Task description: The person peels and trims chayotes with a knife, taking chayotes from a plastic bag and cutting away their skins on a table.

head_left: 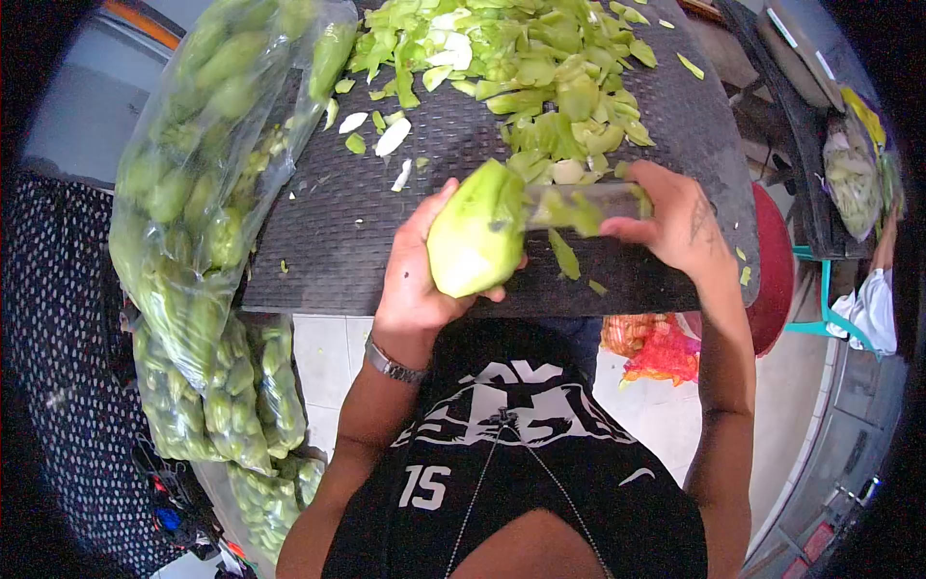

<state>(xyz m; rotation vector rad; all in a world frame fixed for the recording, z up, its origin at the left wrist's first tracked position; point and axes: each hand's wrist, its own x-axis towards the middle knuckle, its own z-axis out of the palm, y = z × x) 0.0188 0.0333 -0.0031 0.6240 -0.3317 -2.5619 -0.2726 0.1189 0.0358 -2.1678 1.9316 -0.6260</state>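
My left hand (pixel 417 265) is wrapped round a large, partly peeled green mango (pixel 475 236) and holds it tilted over the table's near edge. The fruit is pale green, with a small dark spot on its right side. My right hand (pixel 675 217) grips a knife (pixel 569 207) at its right end. The wide blade is blurred, has bits of green peel on it and points left at the fruit's right side. Its handle is hidden in my fingers. Just beyond the blade lies a heap of green peelings (pixel 540 68), and loose scraps surround it.
A dark woven-textured table (pixel 338 232) stands before me. A clear plastic bag of green fruit (pixel 207 164) lies along its left side, with more filled bags (pixel 222 396) below. At right are a red round stool (pixel 772 270) and a teal frame (pixel 828 299). Red-orange netting (pixel 661 352) lies underneath.
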